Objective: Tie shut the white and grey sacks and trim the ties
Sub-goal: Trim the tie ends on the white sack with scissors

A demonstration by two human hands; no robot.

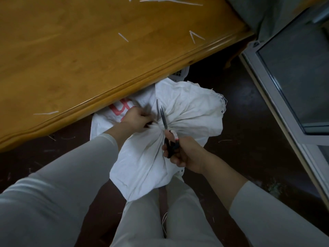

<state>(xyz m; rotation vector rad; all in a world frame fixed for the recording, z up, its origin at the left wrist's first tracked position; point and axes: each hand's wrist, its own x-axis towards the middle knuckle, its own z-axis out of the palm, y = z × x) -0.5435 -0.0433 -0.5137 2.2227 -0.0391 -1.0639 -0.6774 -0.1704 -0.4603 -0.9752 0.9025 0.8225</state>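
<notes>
A white woven sack (146, 157) with red print stands on the dark floor in front of my legs, its mouth gathered into a neck at the middle. My left hand (138, 119) pinches something thin at the left of that neck; I cannot make out the tie itself. My right hand (183, 154) grips black-handled scissors (164, 122). The blades are parted and point up and away, right at the gathered neck. No grey sack is in view.
A wooden table (89, 56) fills the upper left, its edge overhanging the sack. White cut tie ends (195, 36) lie scattered on it, with more strips at the far edge. A metal-framed door (284, 86) stands at the right. Small offcuts lie on the floor.
</notes>
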